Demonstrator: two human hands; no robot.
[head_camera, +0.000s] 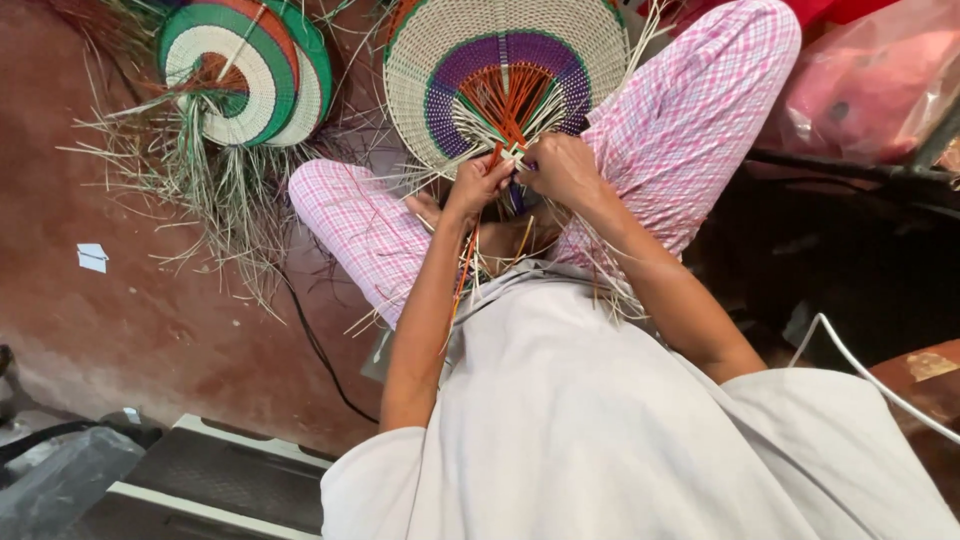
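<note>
Your left hand (478, 185) and right hand (562, 170) meet just beside each other at the lower edge of the woven fan (505, 75), which rests against your knees over the pink checked trousers (690, 120). The fan is a rounded, flat piece of tight plaiting: a pale cream outer band, a purple ring inside it, then orange and green strips converging in a sheaf toward your fingers. Your left grip is curled shut around a bundle of thin loose strips (462, 275), orange ones trailing down along your forearm. Your right grip is closed into a fist over the strip ends where they gather; exactly which strands it pinches you cannot tell from here.

On the reddish floor (150, 300) to your left lies a second fan (245, 70), banded in green, cream and red, its edge unfinished, with a ragged spread of dry, straw-like fibres (215, 190) fanning out beneath it. A black cable (315, 345) snakes across the floor near your leg, and a small white scrap of paper (92, 257) lies well apart from it.
</note>
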